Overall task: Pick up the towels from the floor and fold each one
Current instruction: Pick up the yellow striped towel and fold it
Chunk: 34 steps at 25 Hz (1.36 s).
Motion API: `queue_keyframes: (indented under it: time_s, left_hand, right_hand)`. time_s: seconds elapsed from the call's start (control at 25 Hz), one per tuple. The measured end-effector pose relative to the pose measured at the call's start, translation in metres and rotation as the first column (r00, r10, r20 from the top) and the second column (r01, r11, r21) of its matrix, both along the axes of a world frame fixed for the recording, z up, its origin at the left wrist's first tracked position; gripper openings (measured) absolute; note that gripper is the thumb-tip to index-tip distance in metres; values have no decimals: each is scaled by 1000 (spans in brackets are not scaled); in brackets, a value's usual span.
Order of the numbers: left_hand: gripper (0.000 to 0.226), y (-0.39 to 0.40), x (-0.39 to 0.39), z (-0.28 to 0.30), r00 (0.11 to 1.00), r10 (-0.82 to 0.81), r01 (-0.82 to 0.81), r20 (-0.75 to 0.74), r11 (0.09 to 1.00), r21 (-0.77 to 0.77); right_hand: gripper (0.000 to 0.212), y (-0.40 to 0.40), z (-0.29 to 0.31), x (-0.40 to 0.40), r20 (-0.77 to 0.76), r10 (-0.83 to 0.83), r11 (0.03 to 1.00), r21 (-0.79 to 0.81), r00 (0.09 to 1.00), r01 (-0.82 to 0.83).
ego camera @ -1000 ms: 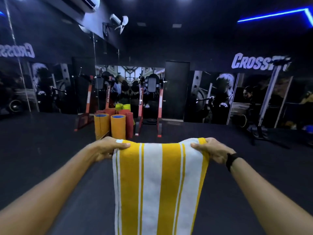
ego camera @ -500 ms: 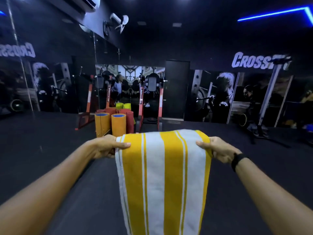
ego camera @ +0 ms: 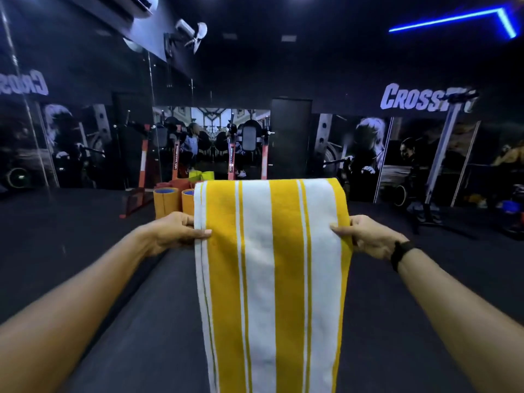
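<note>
A yellow and white striped towel hangs lengthwise in front of me, above the dark floor. Its top curves over in a rounded fold at about chest height. My left hand pinches the towel's left edge, thumb on the front face. My right hand, with a black band on the wrist, pinches the right edge at the same height. The towel's lower end runs out of the bottom of the view. No other towel shows.
Dark gym floor spreads all around. Orange and red foam rollers stand upright ahead on the left, partly behind the towel. Red-framed weight racks line the far mirrored wall. Gym equipment stands at the right.
The towel's top has risen above my hands and rolled over into a fold; my grips now sit lower on the side edges, which have moved slightly apart.
</note>
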State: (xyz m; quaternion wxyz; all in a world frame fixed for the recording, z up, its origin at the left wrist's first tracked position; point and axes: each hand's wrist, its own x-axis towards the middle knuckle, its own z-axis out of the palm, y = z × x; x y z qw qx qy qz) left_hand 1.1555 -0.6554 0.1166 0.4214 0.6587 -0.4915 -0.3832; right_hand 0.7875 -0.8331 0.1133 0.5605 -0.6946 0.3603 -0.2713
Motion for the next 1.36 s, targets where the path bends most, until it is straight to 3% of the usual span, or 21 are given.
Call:
queue_keyframes:
  time_s: [0.2,0.28,0.36,0.4,0.48,0.52,0.72,1.0,1.12,1.16,1.24,1.36]
  left_hand:
    - [24,-7,-12,2,982,109,-109,-157,994,10]
    - [13,-12,-21,13,959,153,-170,-237,984,-55]
    - [19,-13,-21,32,934,88,-177,-347,956,-232]
    - [28,-12,-19,40,952,27,-113,-304,957,-269]
    - [34,-6,-17,41,999,-11,6,-35,988,-152]
    - [30,-5,-13,37,998,31,-26,45,993,-117]
    - [29,-12,-24,42,966,233,-258,-112,904,-342]
    - [17,-21,-30,46,955,257,-296,-147,851,-435]
    - [7,-21,-31,47,948,224,-308,-227,827,-470]
    - [6,-21,-32,48,938,214,-325,-273,817,-477]
    - [14,-22,-32,51,913,220,-372,-344,796,-478]
    - [29,-27,-28,51,886,271,-435,-376,765,-475]
  right_hand:
    - [20,-9,-2,3,6,-177,984,35,984,176]
    - [28,-7,18,5,55,-173,984,46,983,171]
    - [45,-1,52,1,211,-97,995,27,973,93]
    - [49,1,66,-2,228,-41,999,8,973,40]
    - [43,9,68,-5,53,19,998,-57,998,-16]
    - [38,10,60,-5,-33,-10,995,-96,999,7]
    - [2,2,51,8,116,-256,951,-147,960,271]
    - [2,-15,55,17,171,-313,931,-138,934,337]
    - [4,-14,61,18,273,-266,954,-61,925,292]
    - [13,-13,64,20,322,-260,960,-18,910,281]
    - [30,-13,67,24,395,-314,947,63,863,315]
    - [30,-18,66,30,449,-363,928,96,817,359]
